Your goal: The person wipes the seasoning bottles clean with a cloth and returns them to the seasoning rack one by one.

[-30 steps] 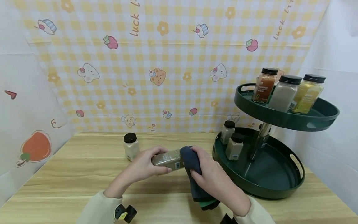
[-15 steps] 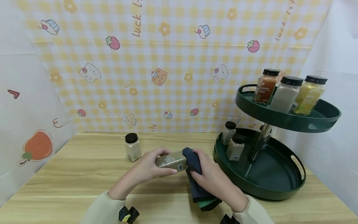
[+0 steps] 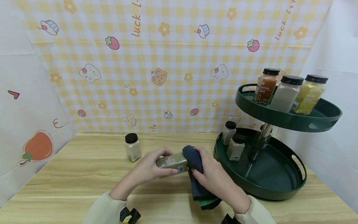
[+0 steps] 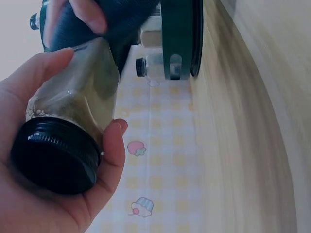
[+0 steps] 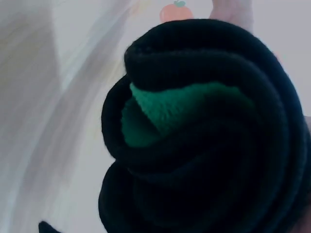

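Observation:
A square spice jar (image 3: 172,161) with powder inside lies tilted on its side above the table. My left hand (image 3: 153,165) grips it near its black lid (image 4: 57,155), which faces the palm in the left wrist view. Bunched in my right hand (image 3: 212,171) is a dark cloth (image 3: 193,160) with a green inner side (image 5: 180,107), and it touches the jar's bottom end. The cloth's loose part hangs down below the hand. In the right wrist view its folds hide most of the fingers and the jar.
Another black-lidded spice jar (image 3: 133,148) stands on the wooden table (image 3: 84,174) at left. To the right is a green two-tier rack (image 3: 260,193). Several jars stand on it, among them a red pepper jar (image 3: 265,87) and a yellow jar (image 3: 309,95) on the upper tier.
Both hands have shifted slightly to the right in the head view with the jar and cloth. Over the last half second the cloth has moved only a little against the jar's end.

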Tool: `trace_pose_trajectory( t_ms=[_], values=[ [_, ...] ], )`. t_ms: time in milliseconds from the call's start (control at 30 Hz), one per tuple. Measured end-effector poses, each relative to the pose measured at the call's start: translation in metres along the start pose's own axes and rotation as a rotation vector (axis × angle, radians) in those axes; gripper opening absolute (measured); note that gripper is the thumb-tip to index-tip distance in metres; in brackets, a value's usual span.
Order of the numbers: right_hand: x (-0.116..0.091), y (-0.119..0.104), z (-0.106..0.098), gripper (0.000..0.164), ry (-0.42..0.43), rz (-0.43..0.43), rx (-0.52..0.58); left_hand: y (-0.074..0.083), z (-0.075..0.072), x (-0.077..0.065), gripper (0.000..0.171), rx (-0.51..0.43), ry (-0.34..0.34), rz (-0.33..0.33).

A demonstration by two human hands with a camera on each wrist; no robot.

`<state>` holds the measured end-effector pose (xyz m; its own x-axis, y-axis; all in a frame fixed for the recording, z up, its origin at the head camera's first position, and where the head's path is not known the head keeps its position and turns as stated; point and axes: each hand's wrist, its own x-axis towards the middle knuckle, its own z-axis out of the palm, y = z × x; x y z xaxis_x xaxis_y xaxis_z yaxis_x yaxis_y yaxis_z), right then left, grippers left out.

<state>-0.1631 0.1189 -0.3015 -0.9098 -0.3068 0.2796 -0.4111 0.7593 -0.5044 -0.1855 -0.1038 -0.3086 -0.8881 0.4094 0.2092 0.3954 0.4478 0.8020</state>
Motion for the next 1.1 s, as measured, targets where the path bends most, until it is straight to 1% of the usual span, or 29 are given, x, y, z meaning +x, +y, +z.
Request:
trace_pose_trajectory(
  t_ms=[133, 200, 300, 467, 667, 833, 1000, 1100],
  values=[
    [0.005, 0.011, 0.007, 0.054, -0.033, 0.019, 0.013, 0.002, 0.002, 0.0, 0.043, -0.046, -0.028, 0.005],
    [0.007, 0.014, 0.01, 0.054, -0.048, 0.029, 0.014, 0.003, 0.002, 0.0, 0.043, -0.047, -0.03, 0.008],
    [0.007, 0.015, 0.011, 0.056, -0.048, 0.032, 0.007, 0.004, 0.003, -0.001, 0.043, -0.039, -0.025, 0.001],
    [0.004, 0.006, 0.005, 0.055, -0.023, 0.043, -0.007, 0.006, 0.002, -0.001, 0.044, -0.013, -0.01, -0.014],
    [-0.002, -0.007, -0.006, 0.054, 0.019, 0.022, -0.003, 0.004, 0.001, -0.002, 0.045, 0.003, 0.006, -0.023],
    [-0.002, -0.007, -0.005, 0.054, 0.021, 0.017, 0.012, 0.004, 0.002, -0.001, 0.045, -0.012, 0.003, -0.018],
    [0.002, 0.002, 0.003, 0.053, -0.01, 0.035, 0.043, 0.005, 0.002, -0.001, 0.044, -0.053, -0.011, -0.023],
    [0.004, 0.007, 0.007, 0.052, -0.046, 0.05, 0.051, 0.006, 0.001, -0.002, 0.044, -0.049, 0.0, -0.035]
  ],
)
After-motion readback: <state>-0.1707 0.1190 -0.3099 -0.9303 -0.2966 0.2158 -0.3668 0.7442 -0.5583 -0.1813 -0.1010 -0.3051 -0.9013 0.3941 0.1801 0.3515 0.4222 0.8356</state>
